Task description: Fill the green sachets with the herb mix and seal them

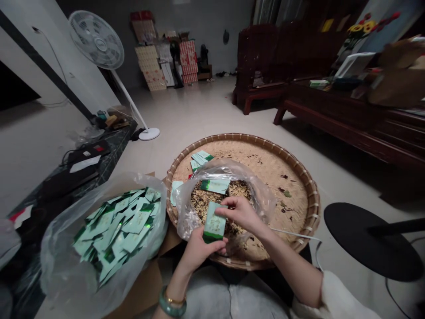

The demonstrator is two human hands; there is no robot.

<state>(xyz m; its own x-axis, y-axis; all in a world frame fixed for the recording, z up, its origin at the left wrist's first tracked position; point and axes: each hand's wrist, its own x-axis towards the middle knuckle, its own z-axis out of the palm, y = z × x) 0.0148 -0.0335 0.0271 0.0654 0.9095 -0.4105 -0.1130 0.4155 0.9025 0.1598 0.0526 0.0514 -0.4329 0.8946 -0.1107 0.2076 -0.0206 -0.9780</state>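
A light green packet [214, 220] with a darker green lower band is held between both hands. My left hand [201, 247] grips its lower end, thumb across the front. My right hand [239, 212] pinches its upper right edge. Below the hands an open clear plastic bag [265, 195] holds a loose dark and pale dried mix [202, 201]. Another green packet [215, 186] lies on that mix. The bag sits in a round woven bamboo tray [232, 148], where more green packets [200, 159] lie at the far left. Whether the held packet is sealed, I cannot tell.
To the left stands a large plastic bag [59, 248] full of green packets [124, 226], with cardboard [146, 283] beneath. A white standing fan [96, 40] is farther back. A round black base [368, 239] stands at right, near dark wooden furniture [348, 124].
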